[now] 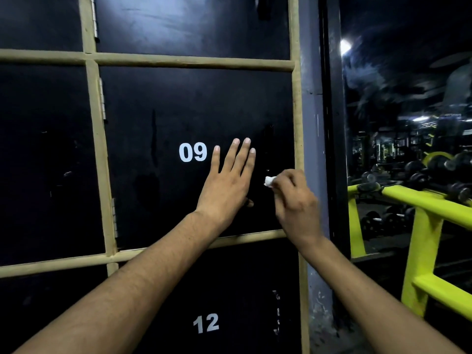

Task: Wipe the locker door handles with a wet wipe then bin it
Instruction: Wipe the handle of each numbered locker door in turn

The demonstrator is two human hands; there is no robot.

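Note:
The black locker door marked 09 (178,118) fills the middle of the view. My left hand (227,182) lies flat against it, fingers spread, just right of the number. My right hand (293,200) pinches a small white wet wipe (269,180) and presses it to the door's right edge. The dark handle (268,139) runs up that edge above the wipe and barely shows against the black door.
Tan wooden frame strips (194,62) separate the doors; door 12 (207,323) is below. A grey post (313,123) stands right of the lockers. Further right are a yellow rail (424,205) and racks of dumbbells (419,175). No bin is in view.

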